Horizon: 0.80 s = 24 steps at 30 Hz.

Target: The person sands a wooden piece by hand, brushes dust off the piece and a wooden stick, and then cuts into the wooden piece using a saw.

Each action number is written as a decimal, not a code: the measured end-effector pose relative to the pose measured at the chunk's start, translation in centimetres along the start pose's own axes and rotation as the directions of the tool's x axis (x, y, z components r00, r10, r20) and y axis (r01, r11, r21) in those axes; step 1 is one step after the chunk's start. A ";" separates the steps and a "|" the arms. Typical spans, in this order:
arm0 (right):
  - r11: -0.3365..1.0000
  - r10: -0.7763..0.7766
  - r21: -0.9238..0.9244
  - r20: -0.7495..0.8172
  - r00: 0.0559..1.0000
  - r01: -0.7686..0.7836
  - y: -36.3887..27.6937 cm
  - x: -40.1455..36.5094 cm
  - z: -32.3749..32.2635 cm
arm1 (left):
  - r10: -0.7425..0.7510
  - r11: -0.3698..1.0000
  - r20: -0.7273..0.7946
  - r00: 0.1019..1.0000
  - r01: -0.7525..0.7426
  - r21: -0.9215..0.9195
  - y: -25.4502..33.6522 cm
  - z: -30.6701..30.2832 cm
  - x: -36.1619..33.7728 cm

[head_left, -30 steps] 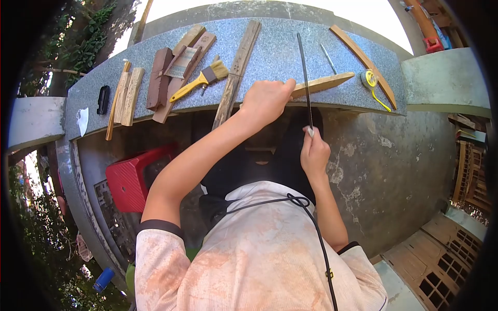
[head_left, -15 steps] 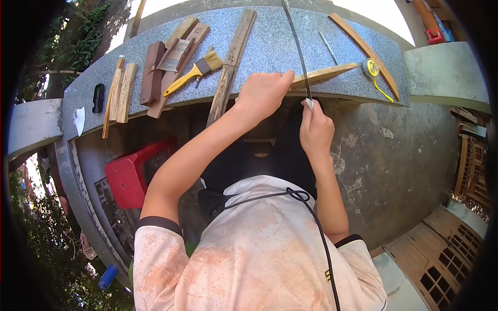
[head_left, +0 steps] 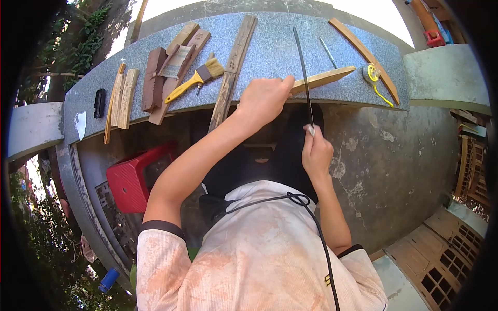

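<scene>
My left hand [head_left: 264,99] is closed around the left end of a light wooden piece [head_left: 332,77], whose tapered end points right over the table's front edge. In my right hand [head_left: 317,150] is the pale lower end of a long, thin dark file [head_left: 303,67]. The file points away from me and crosses the wooden piece just right of my left hand. A long weathered wood strip [head_left: 233,62] lies left of the wooden piece, partly behind my left forearm.
The speckled stone table [head_left: 275,46] holds a paintbrush [head_left: 199,78], wood blocks [head_left: 153,78], thin wood strips [head_left: 124,98], a black object [head_left: 99,103], a tape measure [head_left: 371,73], a pen-like tool [head_left: 328,53] and a curved wood strip [head_left: 365,54]. A red stool [head_left: 129,181] stands below left.
My right hand has moved down toward my body, drawing the file back across the wooden piece. My left hand still grips the wood. The whole view has shifted slightly.
</scene>
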State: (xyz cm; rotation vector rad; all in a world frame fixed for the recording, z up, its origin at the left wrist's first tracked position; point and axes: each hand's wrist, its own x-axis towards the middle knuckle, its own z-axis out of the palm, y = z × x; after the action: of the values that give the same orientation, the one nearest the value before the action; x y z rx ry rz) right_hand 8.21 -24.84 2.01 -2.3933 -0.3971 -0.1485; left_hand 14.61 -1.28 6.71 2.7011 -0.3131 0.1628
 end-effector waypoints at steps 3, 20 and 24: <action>1.000 -0.006 -0.031 0.003 1.000 0.006 -2.8 4.6 -0.1 | -0.026 0.999 0.078 0.997 0.028 -0.034 0.9 -0.2 -0.4; 0.997 -0.025 -0.079 -0.026 0.999 0.023 -3.1 6.3 1.0 | 0.137 0.986 0.199 0.970 -0.113 -0.125 -2.2 -1.4 1.8; 0.980 0.018 -0.199 0.034 0.999 -0.011 -4.1 8.7 2.2 | 0.059 0.975 0.216 0.975 -0.010 -0.223 -4.4 -0.8 3.2</action>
State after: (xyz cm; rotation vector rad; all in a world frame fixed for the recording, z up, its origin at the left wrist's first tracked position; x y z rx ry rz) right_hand 15.07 -18.32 4.78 -2.5984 -0.3978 -0.1451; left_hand 18.72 2.35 6.25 2.4949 -0.4180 -0.1564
